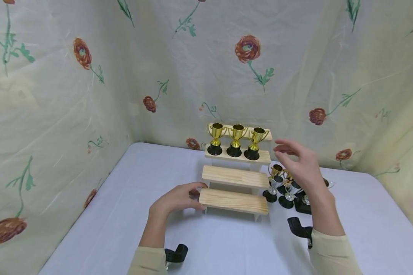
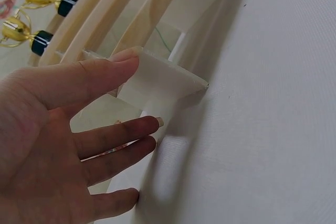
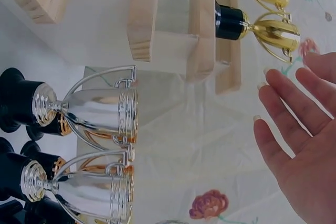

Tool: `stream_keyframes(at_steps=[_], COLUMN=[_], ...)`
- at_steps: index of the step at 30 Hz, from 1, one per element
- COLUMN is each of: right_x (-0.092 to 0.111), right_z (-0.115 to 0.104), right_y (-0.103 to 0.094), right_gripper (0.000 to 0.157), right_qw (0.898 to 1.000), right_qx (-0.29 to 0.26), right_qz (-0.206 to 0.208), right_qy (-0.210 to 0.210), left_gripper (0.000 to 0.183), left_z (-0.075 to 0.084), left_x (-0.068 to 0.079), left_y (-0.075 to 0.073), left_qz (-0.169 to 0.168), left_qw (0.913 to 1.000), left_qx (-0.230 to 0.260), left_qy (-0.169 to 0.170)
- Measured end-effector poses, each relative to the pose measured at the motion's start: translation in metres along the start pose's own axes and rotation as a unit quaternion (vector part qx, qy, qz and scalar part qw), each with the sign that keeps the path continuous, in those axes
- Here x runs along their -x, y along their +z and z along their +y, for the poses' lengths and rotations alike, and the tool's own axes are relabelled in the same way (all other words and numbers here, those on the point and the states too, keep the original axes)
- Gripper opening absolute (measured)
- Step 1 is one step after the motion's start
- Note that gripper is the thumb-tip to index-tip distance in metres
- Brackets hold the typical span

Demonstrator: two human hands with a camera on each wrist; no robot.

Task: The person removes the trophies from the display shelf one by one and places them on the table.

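Observation:
A stepped wooden display stand (image 1: pixel 234 200) with pale plank shelves and white side supports stands mid-table. My left hand (image 1: pixel 180 196) is at the left end of its lowest plank; in the left wrist view the thumb touches the stand's end and the other visible fingers extend loosely. Three gold trophy cups (image 1: pixel 236 139) on black bases stand in a row on an upper shelf. To the right of that row my right hand (image 1: pixel 301 162) is raised with nothing in it, fingers spread and relaxed. Below it, silver trophy cups (image 3: pixel 100 108) and bronze-coloured trophy cups (image 1: pixel 276 170) stand grouped beside the stand.
A white cloth covers the table (image 1: pixel 124 214). Flower-printed curtains (image 1: pixel 179 57) hang close behind and at both sides. Black wrist straps with camera mounts (image 1: pixel 299 228) jut out at each sleeve. The trophy group lies partly hidden under the right forearm.

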State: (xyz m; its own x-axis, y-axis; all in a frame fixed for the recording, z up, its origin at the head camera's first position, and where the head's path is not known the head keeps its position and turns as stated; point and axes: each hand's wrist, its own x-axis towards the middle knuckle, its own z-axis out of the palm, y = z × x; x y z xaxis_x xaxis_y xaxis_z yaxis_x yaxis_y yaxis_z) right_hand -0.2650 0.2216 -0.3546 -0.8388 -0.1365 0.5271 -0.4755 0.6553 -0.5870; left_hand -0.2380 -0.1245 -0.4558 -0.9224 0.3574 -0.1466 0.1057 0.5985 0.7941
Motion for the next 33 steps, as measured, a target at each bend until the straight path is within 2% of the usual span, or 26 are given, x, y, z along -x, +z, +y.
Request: stream_keyframes(at_steps=[6, 11, 17, 24, 30, 33], right_x=[-0.009, -0.017, -0.03, -0.036, -0.038, -0.041], right_z=[-0.002, -0.003, -0.004, -0.001, -0.001, -0.001], right_y=[0.005, 0.01, 0.015, 0.017, 0.016, 0.016], right_gripper=[0.036, 0.033, 0.033, 0.037, 0.044, 0.043], right_qw=[1.0, 0.999, 0.997, 0.997, 0.994, 0.993], right_qx=[0.007, -0.005, -0.03, -0.065, -0.097, -0.097], right_qz=[0.011, 0.04, 0.067, 0.037, -0.007, -0.014], right_qy=[0.013, 0.024, 0.013, -0.004, 0.052, 0.063], left_gripper=[0.061, 0.062, 0.062, 0.062, 0.062, 0.062], left_z=[-0.001, -0.002, -0.003, -0.002, -0.002, -0.002], left_x=[-0.002, -0.002, -0.001, -0.002, -0.002, -0.001], left_y=[0.001, 0.001, 0.001, 0.001, 0.001, 0.001], left_qz=[0.001, 0.001, 0.002, 0.003, 0.003, 0.003], left_qw=[1.0, 1.0, 1.0, 1.0, 1.0, 1.0], left_qx=[-0.004, -0.007, -0.007, -0.006, -0.008, -0.009], left_qy=[0.002, -0.002, -0.002, -0.004, -0.002, -0.001])
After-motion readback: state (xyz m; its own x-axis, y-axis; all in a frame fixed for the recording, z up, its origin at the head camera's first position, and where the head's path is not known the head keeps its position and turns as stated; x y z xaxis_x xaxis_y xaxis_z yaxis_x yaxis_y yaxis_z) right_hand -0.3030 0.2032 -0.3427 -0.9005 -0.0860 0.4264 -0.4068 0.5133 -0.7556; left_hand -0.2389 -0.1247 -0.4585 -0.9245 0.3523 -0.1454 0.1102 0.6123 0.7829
